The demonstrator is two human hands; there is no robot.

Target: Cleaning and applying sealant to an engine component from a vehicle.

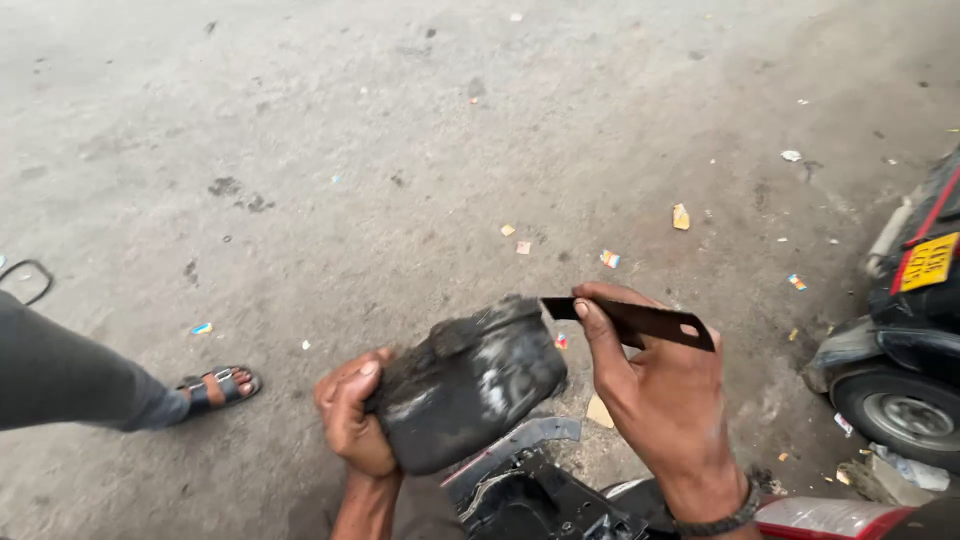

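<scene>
My left hand (352,415) grips the left end of a dirty black rubbery block (470,385), rounded and smeared with grey, holding it up over the ground. My right hand (655,385) pinches a thin flat dark metal blade (640,322) with a small hole near its right end. The blade's left tip meets the block's upper right edge. A dark band circles my right wrist.
A black plastic vehicle part (530,490) lies under the block. A parked vehicle with a yellow plate and a wheel (905,405) stands at the right. Someone's grey trouser leg and sandalled foot (215,388) reach in from the left. Paper scraps litter the concrete.
</scene>
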